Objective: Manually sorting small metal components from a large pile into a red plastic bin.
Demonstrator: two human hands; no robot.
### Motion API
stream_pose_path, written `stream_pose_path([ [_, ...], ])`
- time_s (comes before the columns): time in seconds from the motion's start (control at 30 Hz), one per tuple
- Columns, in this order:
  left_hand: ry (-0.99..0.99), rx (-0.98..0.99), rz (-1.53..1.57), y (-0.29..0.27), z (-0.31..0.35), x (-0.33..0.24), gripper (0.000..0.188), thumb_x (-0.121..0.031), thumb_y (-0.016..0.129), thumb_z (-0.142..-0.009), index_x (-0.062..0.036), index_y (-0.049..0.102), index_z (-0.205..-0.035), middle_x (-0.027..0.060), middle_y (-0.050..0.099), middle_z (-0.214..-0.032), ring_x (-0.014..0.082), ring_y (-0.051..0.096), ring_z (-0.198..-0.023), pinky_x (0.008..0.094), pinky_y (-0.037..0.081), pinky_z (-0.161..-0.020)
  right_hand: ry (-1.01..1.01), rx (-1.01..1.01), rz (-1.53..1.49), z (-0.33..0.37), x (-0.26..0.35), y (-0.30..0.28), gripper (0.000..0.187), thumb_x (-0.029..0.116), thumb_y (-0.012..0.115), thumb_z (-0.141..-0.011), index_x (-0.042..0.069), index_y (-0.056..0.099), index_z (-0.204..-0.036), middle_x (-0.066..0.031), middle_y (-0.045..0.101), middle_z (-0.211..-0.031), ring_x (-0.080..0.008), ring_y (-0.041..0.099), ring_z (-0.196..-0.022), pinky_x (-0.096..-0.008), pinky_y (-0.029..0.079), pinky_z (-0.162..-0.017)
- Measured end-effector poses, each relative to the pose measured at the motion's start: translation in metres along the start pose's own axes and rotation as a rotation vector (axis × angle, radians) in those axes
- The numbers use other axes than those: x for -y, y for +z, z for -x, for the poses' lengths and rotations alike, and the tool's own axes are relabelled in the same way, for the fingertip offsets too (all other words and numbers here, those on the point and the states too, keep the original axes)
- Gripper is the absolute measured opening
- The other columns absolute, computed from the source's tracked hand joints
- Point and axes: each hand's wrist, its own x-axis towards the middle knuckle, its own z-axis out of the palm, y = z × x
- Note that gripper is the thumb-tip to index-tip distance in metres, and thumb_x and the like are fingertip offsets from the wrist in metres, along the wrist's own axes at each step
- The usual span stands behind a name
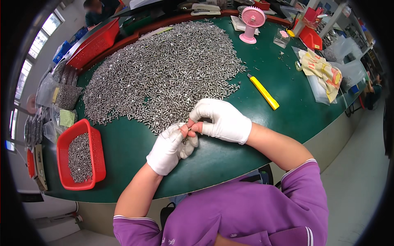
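Note:
A large heap of small silvery metal pins (164, 69) covers much of the green table. Both my hands wear white gloves with bare fingertips and meet at the heap's near edge. My left hand (170, 148) is closed, its thumb and forefinger pinched together, with a few pins partly showing in its curled fingers. From the right, my right hand (223, 121) pinches at the same spot, its fingertips touching those of the left. A tiny metal pin seems to sit between the fingertips, mostly hidden by them.
On the left stands a red basket (98, 160) with more pins inside. A yellow utility knife (263, 92) lies right of the heap. Farther back are a pink fan (252, 22), a clear box (281, 39) and a yellow cloth bag (322, 71). Another red basket (94, 45) leans at the back left.

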Motion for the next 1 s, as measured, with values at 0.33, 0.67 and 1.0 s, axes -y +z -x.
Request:
stream_pose_path([
  [0.33,0.12,0.068,-0.195,-0.007,0.0,0.002,0.028,-0.036,0.051,-0.096,-0.0102,0.056,-0.087,-0.0008,0.058,-0.074,0.0061,0.047,-0.058,0.0187,0.035,-0.051,-0.071,-0.147,0.243,-0.003,-0.008,-0.005,0.009,0.015,0.067,-0.079,0.007,0.063,-0.082,-0.0074,0.061,-0.08,-0.0255,0.06,-0.078,-0.0347,0.049,-0.069],
  [0.67,0.221,0.096,-0.05,-0.009,-0.004,0.003,0.021,-0.027,0.057,-0.093,-0.0093,0.055,-0.105,0.0022,0.06,-0.089,0.0078,0.046,-0.064,0.0216,0.037,-0.058,-0.021,0.005,0.642,-0.003,-0.015,-0.006,0.011,0.019,0.066,-0.076,0.012,0.067,-0.084,-0.0064,0.061,-0.083,-0.027,0.06,-0.08,-0.0398,0.049,-0.069],
  [1.0,0.159,0.068,-0.097,-0.005,-0.002,0.002,0.018,-0.018,0.062,-0.089,-0.0074,0.055,-0.103,0.0026,0.058,-0.085,0.0065,0.046,-0.063,0.0192,0.037,-0.056,0.193,0.036,-0.237,0.001,0.002,-0.001,0.015,0.017,0.068,-0.083,0.005,0.064,-0.092,-0.0067,0.057,-0.087,-0.0178,0.059,-0.082,-0.0298,0.047,-0.073],
])
